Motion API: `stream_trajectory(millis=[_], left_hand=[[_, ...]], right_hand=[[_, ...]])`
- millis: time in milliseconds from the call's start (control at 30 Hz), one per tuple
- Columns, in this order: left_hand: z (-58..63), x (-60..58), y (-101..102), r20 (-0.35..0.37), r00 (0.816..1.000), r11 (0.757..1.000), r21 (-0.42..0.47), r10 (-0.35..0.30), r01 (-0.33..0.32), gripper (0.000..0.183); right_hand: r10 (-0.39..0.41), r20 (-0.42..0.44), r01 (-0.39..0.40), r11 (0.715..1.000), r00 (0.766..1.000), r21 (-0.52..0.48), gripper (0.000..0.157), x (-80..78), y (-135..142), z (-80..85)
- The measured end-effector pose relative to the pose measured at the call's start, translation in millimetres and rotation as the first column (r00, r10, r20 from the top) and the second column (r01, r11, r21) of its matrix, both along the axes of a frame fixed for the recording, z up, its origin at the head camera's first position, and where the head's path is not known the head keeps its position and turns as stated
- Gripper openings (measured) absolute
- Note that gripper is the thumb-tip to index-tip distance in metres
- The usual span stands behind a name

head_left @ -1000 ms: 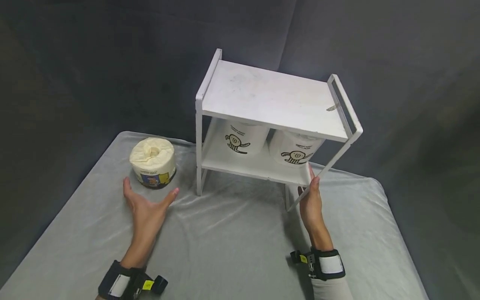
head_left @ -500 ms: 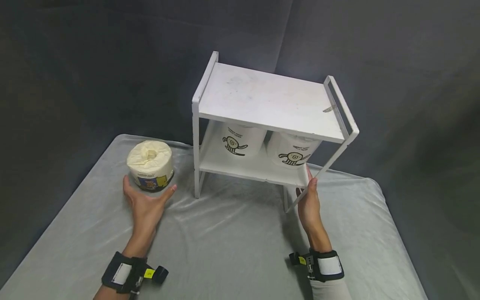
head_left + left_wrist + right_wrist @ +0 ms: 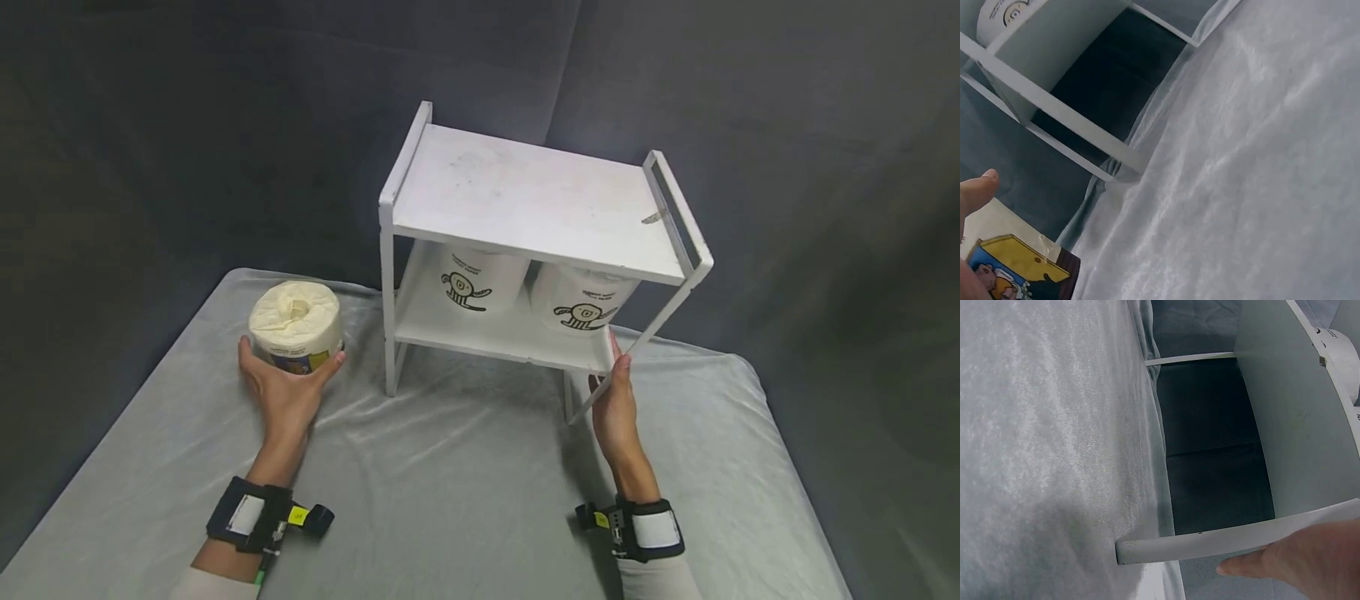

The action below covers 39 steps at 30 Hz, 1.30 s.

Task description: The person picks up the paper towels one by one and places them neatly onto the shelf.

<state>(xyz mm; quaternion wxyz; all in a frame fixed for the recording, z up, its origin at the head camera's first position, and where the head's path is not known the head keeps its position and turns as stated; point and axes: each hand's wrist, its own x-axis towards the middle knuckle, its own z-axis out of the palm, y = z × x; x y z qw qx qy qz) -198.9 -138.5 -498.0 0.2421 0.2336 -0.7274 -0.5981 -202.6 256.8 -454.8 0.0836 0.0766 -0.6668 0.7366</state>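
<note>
A toilet paper roll (image 3: 295, 321) in a cream wrapper with a colourful label stands on the cloth at the left. My left hand (image 3: 285, 396) grips it from the near side, with a finger at its left and the thumb at its right. The left wrist view shows the roll's label (image 3: 1016, 265) and dark lower edge beside the thumb. A white two-tier shelf rack (image 3: 536, 200) stands right of the roll. My right hand (image 3: 615, 408) holds the rack's right front leg near the lower board; some fingers are hidden behind it.
Two white printed rolls (image 3: 483, 279) stand side by side on the lower board, partly hidden by the upper one. A grey cloth (image 3: 465, 500) covers the table, backed by a dark curtain (image 3: 225, 125). The rack's left leg (image 3: 389, 333) stands close to the roll.
My left hand has moved forward from in front of the roll to around its near sides. The right hand stays on the rack. The view has shifted slightly.
</note>
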Motion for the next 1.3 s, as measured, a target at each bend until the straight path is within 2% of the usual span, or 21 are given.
stream_trajectory(millis=[233, 500, 733, 1000, 1300], left_hand=[[-9.0, -11.9, -3, -0.021, 0.999, 0.999, -0.008, 0.038, -0.039, 0.134], [-13.2, -22.0, -7, -0.03, 0.998, 0.996, -0.07, 0.061, -0.063, 0.134], [-15.0, -29.1, -11, -0.004, 0.998, 0.997, -0.034, 0.064, -0.064, 0.135], [-16.0, -34.1, -14, -0.033, 0.996, 0.997, -0.02, 0.079, -0.079, 0.135], [-16.3, -36.3, -16, -0.078, 0.995, 0.998, 0.008, 0.058, -0.058, 0.132]], right_hand=[[-0.013, 0.017, 0.014, 1.0, 1.0, -0.004, 0.074, 0.4, 0, -0.8], [-0.006, 0.007, 0.006, 1.0, 1.0, -0.012, 0.074, -0.1, -1, 1.1], [-0.003, -0.008, 0.003, 1.0, 1.0, 0.028, 0.071, 0.1, -1, 0.2], [-0.02, 0.018, 0.02, 1.0, 1.0, 0.004, 0.072, 1.6, -2, 1.0], [-0.012, 0.001, 0.012, 1.0, 1.0, 0.012, 0.073, 1.8, -1, 1.2]])
